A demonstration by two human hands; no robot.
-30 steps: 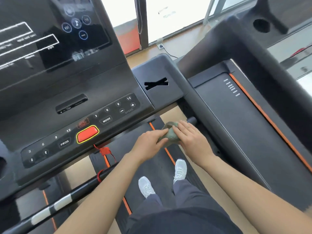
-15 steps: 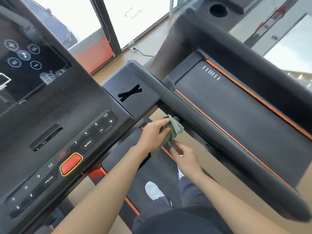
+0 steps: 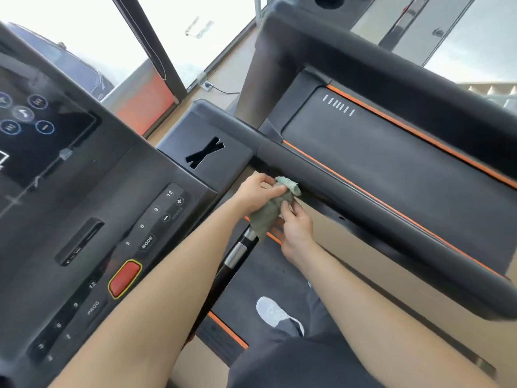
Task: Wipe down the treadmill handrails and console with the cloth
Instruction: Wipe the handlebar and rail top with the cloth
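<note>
At the console's (image 3: 117, 191) edge, a side tray (image 3: 232, 161) shows an X-shaped slot; what lies inside it cannot be made out. Just right of it, a person's left hand (image 3: 256, 193) grips the top of a green cloth (image 3: 270, 212), held just beside the near end of the treadmill handrail (image 3: 363, 211). The right hand (image 3: 298, 228) pinches the cloth's lower part. Both bare forearms reach forward above the belt (image 3: 265, 275).
</note>
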